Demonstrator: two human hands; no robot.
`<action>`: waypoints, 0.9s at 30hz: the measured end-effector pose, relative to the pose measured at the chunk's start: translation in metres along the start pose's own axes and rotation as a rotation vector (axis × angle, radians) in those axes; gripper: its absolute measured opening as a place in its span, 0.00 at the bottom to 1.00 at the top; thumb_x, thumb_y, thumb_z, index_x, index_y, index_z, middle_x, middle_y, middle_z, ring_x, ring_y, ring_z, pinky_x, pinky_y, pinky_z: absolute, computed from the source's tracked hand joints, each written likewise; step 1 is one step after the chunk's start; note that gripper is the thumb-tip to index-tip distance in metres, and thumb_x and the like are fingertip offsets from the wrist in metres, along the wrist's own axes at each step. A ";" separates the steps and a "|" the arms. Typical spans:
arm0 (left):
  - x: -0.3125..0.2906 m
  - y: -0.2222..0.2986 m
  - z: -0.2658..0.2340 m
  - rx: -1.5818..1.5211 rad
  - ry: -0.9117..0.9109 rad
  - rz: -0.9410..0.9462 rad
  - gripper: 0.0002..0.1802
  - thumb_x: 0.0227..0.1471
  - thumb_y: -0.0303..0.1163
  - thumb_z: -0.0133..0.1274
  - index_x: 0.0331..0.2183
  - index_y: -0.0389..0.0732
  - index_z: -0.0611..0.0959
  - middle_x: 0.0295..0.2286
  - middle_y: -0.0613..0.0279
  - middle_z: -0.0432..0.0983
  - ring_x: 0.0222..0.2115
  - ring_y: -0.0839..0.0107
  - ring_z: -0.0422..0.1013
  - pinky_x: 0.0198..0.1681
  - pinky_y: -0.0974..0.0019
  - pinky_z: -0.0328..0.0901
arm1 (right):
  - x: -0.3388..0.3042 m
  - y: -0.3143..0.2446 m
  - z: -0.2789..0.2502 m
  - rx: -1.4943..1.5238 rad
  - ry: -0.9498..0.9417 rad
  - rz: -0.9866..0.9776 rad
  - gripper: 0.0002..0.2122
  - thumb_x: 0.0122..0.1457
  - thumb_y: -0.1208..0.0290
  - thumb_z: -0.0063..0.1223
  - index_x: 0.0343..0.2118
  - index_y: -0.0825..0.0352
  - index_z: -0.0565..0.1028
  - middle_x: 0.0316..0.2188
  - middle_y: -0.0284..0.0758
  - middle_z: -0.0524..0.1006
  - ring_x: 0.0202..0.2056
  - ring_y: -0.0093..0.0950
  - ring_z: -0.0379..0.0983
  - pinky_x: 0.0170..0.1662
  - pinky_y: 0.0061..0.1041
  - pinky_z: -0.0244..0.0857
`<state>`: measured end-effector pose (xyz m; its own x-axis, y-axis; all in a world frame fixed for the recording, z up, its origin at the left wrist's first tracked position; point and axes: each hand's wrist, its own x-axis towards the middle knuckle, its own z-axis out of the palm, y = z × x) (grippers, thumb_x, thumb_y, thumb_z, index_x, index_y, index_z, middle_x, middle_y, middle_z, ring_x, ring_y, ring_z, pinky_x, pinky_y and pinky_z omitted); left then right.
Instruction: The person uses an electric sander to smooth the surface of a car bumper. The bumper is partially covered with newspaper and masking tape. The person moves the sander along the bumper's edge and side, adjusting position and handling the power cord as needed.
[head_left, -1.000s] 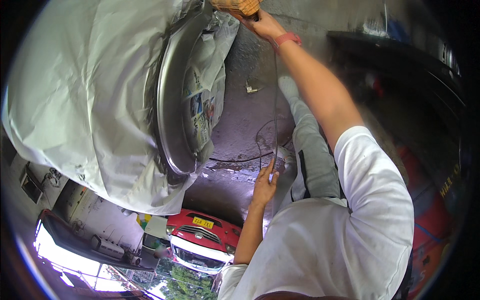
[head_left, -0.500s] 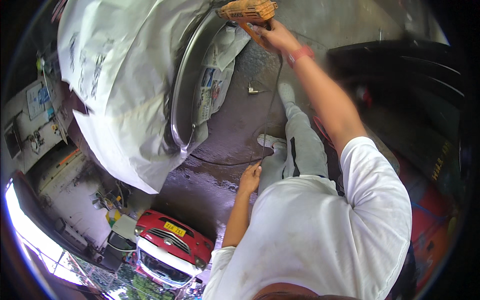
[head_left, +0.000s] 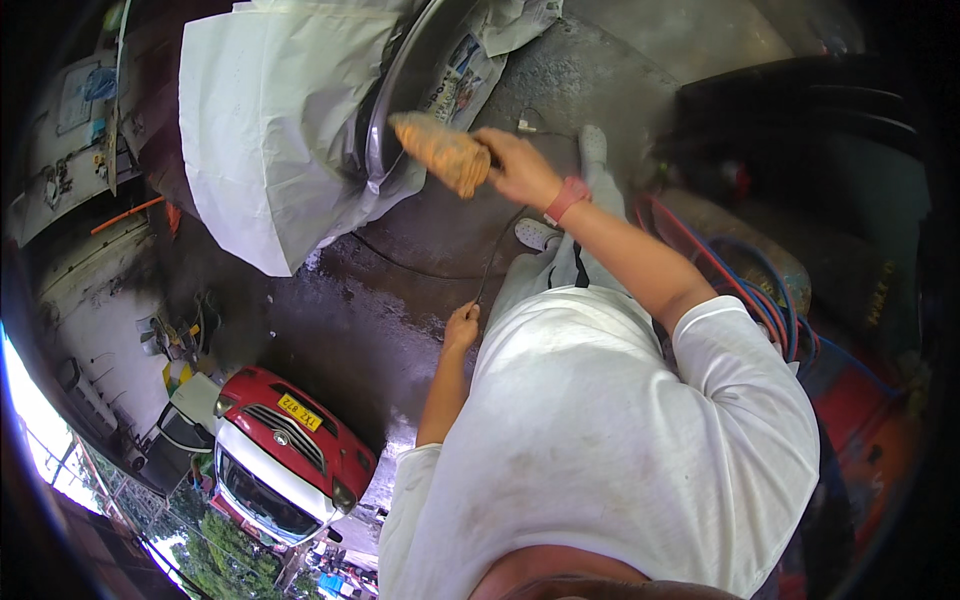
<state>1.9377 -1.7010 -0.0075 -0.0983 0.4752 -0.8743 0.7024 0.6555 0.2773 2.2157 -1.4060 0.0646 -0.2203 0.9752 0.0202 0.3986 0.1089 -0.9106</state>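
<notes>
My right hand (head_left: 520, 168) is closed round the handle of an orange corded power tool, shaped like a heat gun (head_left: 440, 152) and smeared by motion. Its nose points left at the lower end of a curved, shiny dark grey car panel (head_left: 378, 150); I cannot tell whether they touch. White masking paper (head_left: 280, 130) covers the body left of the panel, and printed newspaper (head_left: 462, 85) lines its right side. Low beside my waist, my left hand (head_left: 462, 325) is closed on the tool's black cord (head_left: 487, 268).
Black cord also trails over the wet, dark floor (head_left: 330, 330). A red and white vehicle (head_left: 290, 440) stands at the lower left. Red and blue hoses (head_left: 765, 290) hang at my right, below a dark car panel (head_left: 800, 120). A small metal fitting (head_left: 527, 122) lies on the floor ahead.
My right hand has brought the tool down and left along the panel, from its upper end to its lower end. The view has shifted; my left hand still holds the cord.
</notes>
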 end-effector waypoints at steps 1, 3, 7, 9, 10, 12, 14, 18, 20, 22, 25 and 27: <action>-0.003 -0.007 -0.001 0.003 0.003 -0.023 0.25 0.66 0.46 0.47 0.58 0.45 0.79 0.56 0.48 0.74 0.58 0.50 0.68 0.61 0.56 0.62 | -0.013 0.001 0.017 -0.041 -0.034 0.027 0.20 0.55 0.70 0.58 0.52 0.62 0.74 0.47 0.43 0.79 0.50 0.46 0.74 0.51 0.43 0.67; -0.023 -0.014 -0.008 -0.007 0.031 -0.077 0.25 0.65 0.46 0.47 0.57 0.44 0.79 0.56 0.48 0.75 0.59 0.51 0.69 0.62 0.57 0.62 | -0.032 -0.009 0.044 -0.076 -0.120 0.044 0.20 0.55 0.71 0.57 0.52 0.61 0.74 0.47 0.40 0.79 0.51 0.43 0.74 0.52 0.42 0.65; -0.030 -0.022 -0.009 -0.068 0.046 -0.120 0.25 0.65 0.45 0.49 0.57 0.44 0.80 0.53 0.47 0.77 0.57 0.53 0.71 0.61 0.58 0.63 | -0.047 0.004 0.062 -0.079 -0.247 0.077 0.19 0.57 0.71 0.56 0.53 0.60 0.74 0.48 0.37 0.79 0.51 0.40 0.74 0.55 0.42 0.61; -0.029 -0.013 -0.009 -0.093 0.038 -0.139 0.25 0.65 0.45 0.49 0.57 0.43 0.80 0.52 0.47 0.79 0.56 0.54 0.72 0.59 0.59 0.64 | -0.046 0.021 0.056 -0.078 -0.241 0.094 0.19 0.57 0.70 0.56 0.53 0.59 0.74 0.48 0.37 0.79 0.51 0.40 0.74 0.55 0.43 0.61; -0.026 -0.005 -0.011 -0.088 0.023 -0.127 0.25 0.65 0.45 0.50 0.57 0.43 0.80 0.51 0.48 0.79 0.55 0.55 0.73 0.59 0.59 0.64 | -0.045 0.032 0.050 -0.078 -0.215 0.101 0.19 0.57 0.70 0.57 0.53 0.59 0.74 0.48 0.37 0.79 0.51 0.41 0.74 0.55 0.43 0.61; -0.019 0.015 -0.015 -0.078 -0.007 -0.107 0.25 0.64 0.45 0.51 0.57 0.43 0.80 0.49 0.48 0.80 0.53 0.56 0.75 0.57 0.60 0.65 | -0.035 0.054 0.034 -0.047 -0.167 0.150 0.20 0.56 0.69 0.58 0.54 0.59 0.74 0.47 0.38 0.79 0.51 0.41 0.74 0.56 0.43 0.60; -0.013 0.053 -0.019 -0.078 0.015 -0.108 0.25 0.64 0.45 0.51 0.57 0.43 0.80 0.48 0.50 0.81 0.52 0.57 0.75 0.56 0.60 0.66 | -0.021 0.075 0.008 0.005 -0.118 0.241 0.22 0.55 0.68 0.60 0.55 0.58 0.73 0.47 0.38 0.79 0.51 0.40 0.74 0.58 0.43 0.57; 0.000 0.130 -0.030 -0.021 0.001 -0.071 0.25 0.65 0.45 0.51 0.57 0.43 0.80 0.47 0.49 0.81 0.51 0.58 0.75 0.55 0.59 0.66 | 0.012 0.129 -0.041 0.162 0.064 0.370 0.25 0.56 0.66 0.61 0.59 0.58 0.72 0.52 0.44 0.78 0.56 0.45 0.72 0.60 0.43 0.61; 0.009 0.161 -0.032 0.003 0.018 -0.044 0.25 0.65 0.45 0.51 0.57 0.43 0.80 0.47 0.48 0.81 0.50 0.57 0.76 0.55 0.59 0.67 | 0.032 0.148 -0.067 0.230 0.100 0.474 0.28 0.56 0.65 0.63 0.60 0.61 0.71 0.55 0.47 0.76 0.59 0.47 0.70 0.61 0.41 0.64; 0.013 0.201 -0.033 0.021 0.013 -0.016 0.24 0.66 0.44 0.50 0.58 0.44 0.79 0.46 0.49 0.81 0.48 0.60 0.76 0.54 0.61 0.67 | 0.055 0.179 -0.094 0.286 0.138 0.493 0.28 0.55 0.66 0.64 0.60 0.64 0.70 0.56 0.49 0.75 0.59 0.47 0.70 0.60 0.41 0.64; 0.019 0.259 -0.034 0.051 0.001 0.019 0.23 0.67 0.42 0.48 0.59 0.46 0.78 0.44 0.53 0.82 0.45 0.65 0.77 0.52 0.63 0.67 | 0.090 0.210 -0.137 0.443 0.209 0.502 0.28 0.59 0.62 0.64 0.59 0.68 0.70 0.56 0.46 0.76 0.59 0.41 0.72 0.61 0.36 0.63; 0.023 0.284 -0.031 0.088 0.000 0.036 0.24 0.67 0.42 0.49 0.60 0.46 0.78 0.45 0.52 0.82 0.47 0.64 0.77 0.53 0.63 0.66 | 0.118 0.229 -0.160 0.541 0.261 0.543 0.28 0.61 0.59 0.63 0.60 0.70 0.70 0.56 0.42 0.77 0.58 0.35 0.72 0.61 0.33 0.62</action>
<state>2.1135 -1.4859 0.0633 -0.0713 0.4977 -0.8644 0.7646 0.5838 0.2731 2.4233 -1.2356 -0.0757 0.1222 0.8861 -0.4471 -0.1102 -0.4356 -0.8934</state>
